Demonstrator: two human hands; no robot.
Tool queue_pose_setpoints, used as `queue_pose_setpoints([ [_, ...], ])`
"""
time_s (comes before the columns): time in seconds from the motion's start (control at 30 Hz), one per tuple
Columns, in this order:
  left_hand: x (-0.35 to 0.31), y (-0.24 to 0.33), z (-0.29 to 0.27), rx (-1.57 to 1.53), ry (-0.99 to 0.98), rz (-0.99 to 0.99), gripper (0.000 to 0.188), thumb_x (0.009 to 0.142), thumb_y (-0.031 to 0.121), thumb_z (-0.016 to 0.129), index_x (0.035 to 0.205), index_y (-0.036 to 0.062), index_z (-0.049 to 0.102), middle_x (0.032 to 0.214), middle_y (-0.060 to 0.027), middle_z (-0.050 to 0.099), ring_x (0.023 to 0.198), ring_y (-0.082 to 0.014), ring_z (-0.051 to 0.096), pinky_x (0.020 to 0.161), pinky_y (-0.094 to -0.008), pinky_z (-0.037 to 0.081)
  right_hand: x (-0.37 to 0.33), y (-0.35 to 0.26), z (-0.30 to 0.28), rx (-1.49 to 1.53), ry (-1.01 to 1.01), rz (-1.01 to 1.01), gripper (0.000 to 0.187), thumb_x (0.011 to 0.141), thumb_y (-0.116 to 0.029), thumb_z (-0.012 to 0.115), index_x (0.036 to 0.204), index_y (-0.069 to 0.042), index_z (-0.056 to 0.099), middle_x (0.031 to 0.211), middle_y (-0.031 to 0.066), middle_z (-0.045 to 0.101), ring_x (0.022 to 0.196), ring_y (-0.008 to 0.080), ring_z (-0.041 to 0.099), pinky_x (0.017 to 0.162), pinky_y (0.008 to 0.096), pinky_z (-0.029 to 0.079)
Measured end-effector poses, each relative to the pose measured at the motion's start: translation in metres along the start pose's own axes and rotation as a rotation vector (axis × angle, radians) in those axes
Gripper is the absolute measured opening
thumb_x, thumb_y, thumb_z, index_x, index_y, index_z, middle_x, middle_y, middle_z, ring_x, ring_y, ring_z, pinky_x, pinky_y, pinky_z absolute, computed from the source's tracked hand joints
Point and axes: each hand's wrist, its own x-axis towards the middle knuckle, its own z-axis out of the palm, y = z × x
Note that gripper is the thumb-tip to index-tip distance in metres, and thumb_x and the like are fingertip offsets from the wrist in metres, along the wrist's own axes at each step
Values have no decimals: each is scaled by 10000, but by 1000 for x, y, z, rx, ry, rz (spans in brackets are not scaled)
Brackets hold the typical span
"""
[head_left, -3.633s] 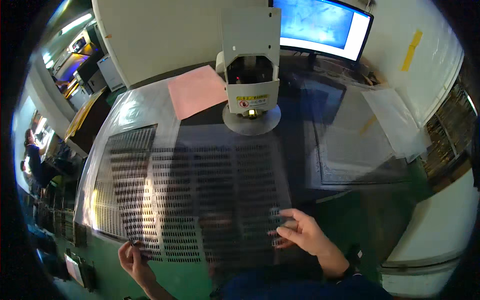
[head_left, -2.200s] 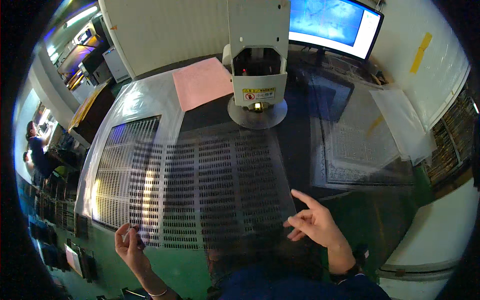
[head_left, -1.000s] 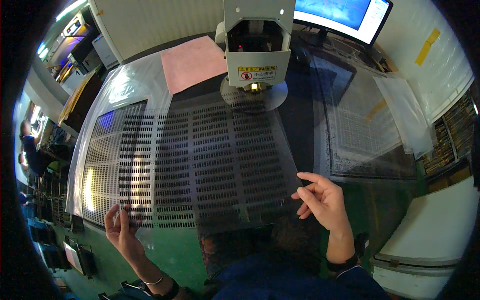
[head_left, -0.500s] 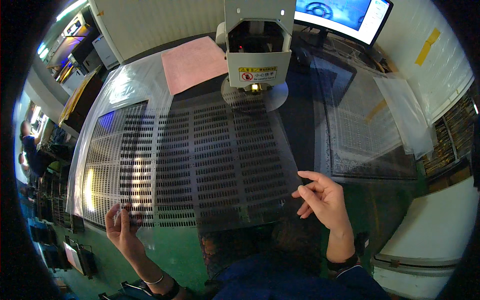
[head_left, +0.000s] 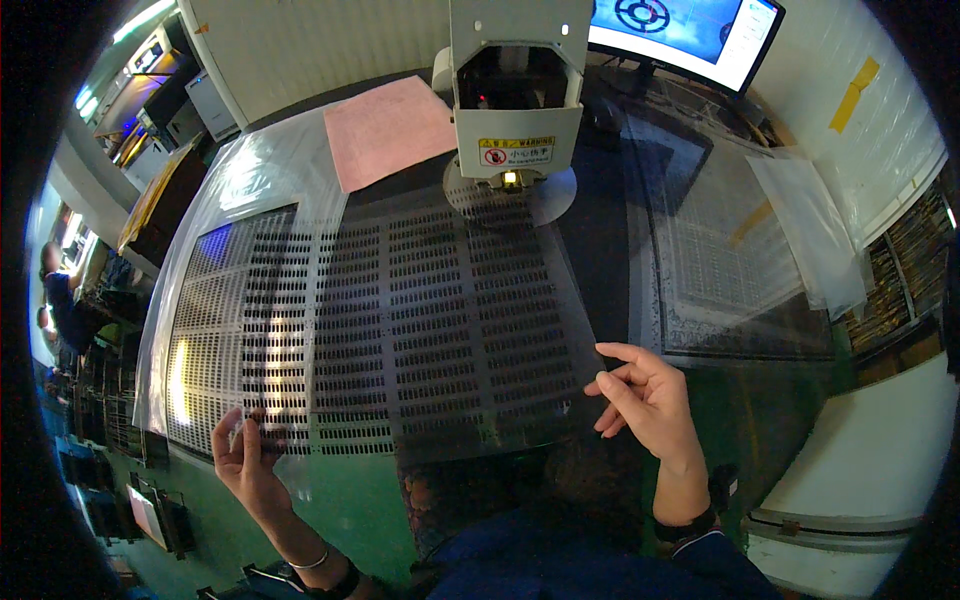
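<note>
A large transparent film sheet (head_left: 440, 320) printed with rows of small dark bars stretches between my two hands. My left hand (head_left: 247, 465) pinches its near left corner between thumb and fingers. At the near right edge, my right hand (head_left: 645, 395) grips the film between thumb and forefinger, its other fingers curled. The film's far end lies beneath the head of a white machine (head_left: 515, 135), by a small lit lamp and a round clear disc (head_left: 556, 195). Under the film's left part rests another patterned sheet (head_left: 207, 340).
A pink cloth (head_left: 388, 132) lies left of the machine, over clear plastic sheeting (head_left: 240, 170). Behind to the right stands a monitor (head_left: 690, 35) showing a ring-shaped mark. More film (head_left: 725, 250) and a translucent sheet (head_left: 812, 235) cover the table's right side. A person (head_left: 62, 305) is far left.
The ring mark on the monitor has shifted slightly and turned from blurred to sharp. The film has moved very slightly; both hands keep nearly the same places.
</note>
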Motion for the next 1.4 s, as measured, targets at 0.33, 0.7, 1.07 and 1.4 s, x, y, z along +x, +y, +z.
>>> queue_pose_setpoints([
  [0.33,0,0,2,22,23,-4,220,857,99,584,1054,38,508,884,-98,643,568,-105,566,473,-203,466,0,-1,0,9,-1,3,347,872,-68,538,1205,-1,465,836,153,635,548,146,615,454,237,514],
  [0.7,-10,3,-13,8,-9,30,200,862,98,565,1044,36,508,888,-98,640,574,-78,531,495,-208,447,-6,-2,1,161,-54,35,569,874,-94,548,1344,8,246,898,186,629,679,208,644,538,301,553],
  [1.07,-26,-21,-104,-102,196,194,231,884,117,535,1105,77,483,896,-53,602,561,-67,504,455,-205,379,-44,31,56,270,-357,0,396,877,-78,557,1237,-13,405,934,103,633,852,160,631,747,259,515],
  [1.4,-11,-33,-113,-248,219,274,268,850,122,599,1090,103,480,842,2,590,572,-34,450,464,-181,343,-59,26,46,123,-275,-263,346,850,-51,589,1174,-8,477,946,129,646,861,163,639,757,260,519],
])
